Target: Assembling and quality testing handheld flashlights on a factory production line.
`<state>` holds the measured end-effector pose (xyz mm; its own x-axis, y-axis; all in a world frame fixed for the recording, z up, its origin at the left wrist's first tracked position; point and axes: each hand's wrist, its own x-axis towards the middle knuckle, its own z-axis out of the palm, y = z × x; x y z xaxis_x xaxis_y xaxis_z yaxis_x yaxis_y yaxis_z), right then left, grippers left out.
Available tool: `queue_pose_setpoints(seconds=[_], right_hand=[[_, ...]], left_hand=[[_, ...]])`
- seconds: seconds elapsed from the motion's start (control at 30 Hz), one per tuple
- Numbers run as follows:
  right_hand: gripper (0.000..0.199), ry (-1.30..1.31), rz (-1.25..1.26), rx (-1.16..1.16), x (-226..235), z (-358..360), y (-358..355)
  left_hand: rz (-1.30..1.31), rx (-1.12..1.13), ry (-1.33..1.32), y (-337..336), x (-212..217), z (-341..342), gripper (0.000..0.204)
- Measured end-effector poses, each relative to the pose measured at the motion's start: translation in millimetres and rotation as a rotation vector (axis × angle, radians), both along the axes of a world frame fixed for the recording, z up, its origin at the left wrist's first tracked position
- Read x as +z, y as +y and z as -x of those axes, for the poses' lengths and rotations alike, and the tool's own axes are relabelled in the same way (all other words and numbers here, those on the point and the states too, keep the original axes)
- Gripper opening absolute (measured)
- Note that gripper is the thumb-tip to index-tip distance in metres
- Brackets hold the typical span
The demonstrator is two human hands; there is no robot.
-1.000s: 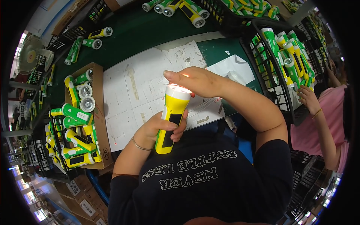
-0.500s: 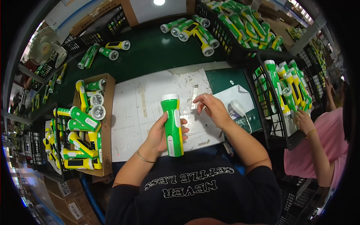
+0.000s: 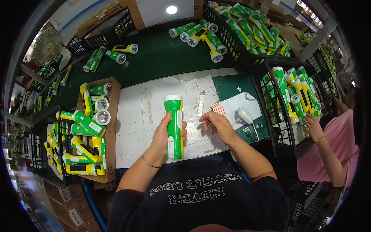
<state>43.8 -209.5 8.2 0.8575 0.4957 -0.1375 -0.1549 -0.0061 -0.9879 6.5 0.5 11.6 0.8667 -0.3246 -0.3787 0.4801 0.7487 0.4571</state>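
Note:
My left hand (image 3: 159, 136) is wrapped round a green, white and yellow flashlight (image 3: 174, 125). The flashlight stands nearly upright in the view, its white head at the top and its side switch strip toward me. To its right hovers my right hand (image 3: 219, 127), fingers bent and tips drawn together, apart from the flashlight. Whatever those fingertips may hold is too small to make out. Just beyond them lies a small sheet of red-and-white stickers (image 3: 218, 108), on the edge of a white paper (image 3: 241, 102).
On the left, a cardboard box (image 3: 113, 127) holds several flashlights. Black crates (image 3: 275, 123) of flashlights stand at the right and far right. More flashlights (image 3: 197, 36) lie on the green table (image 3: 154, 50). A white plug-like device (image 3: 244, 115) has a cord. A co-worker's hand (image 3: 312, 127) touches the right crate.
My right hand has moved slightly down, toward me, and the sticker sheet now shows beyond it. The flashlight has shifted a little left and turned slightly in my left hand.

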Motion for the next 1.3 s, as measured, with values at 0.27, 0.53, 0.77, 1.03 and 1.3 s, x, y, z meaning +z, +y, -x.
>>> queue_pose_setpoints(seconds=[0.27,0.53,0.77,1.03,1.3], right_hand=[[0.035,-0.001,-0.008,0.031,1,5,2],[0.036,0.015,-0.005,0.197,-3,11,22],[0.036,0.087,0.006,0.249,-12,25,27],[0.026,0.045,-0.023,0.151,-7,15,15],[0.070,-0.330,0.375,0.229,47,-13,0]], left_hand=[[0.021,0.003,-0.017,0,-2,3,0.036],[-0.006,0.080,0.014,-13,-1,6,0.036],[0.001,0.045,-0.016,-14,11,8,0.035],[-0.097,-0.022,-0.080,-5,-1,11,0.038],[-1.629,-0.362,-0.949,15,48,9,0.041]])
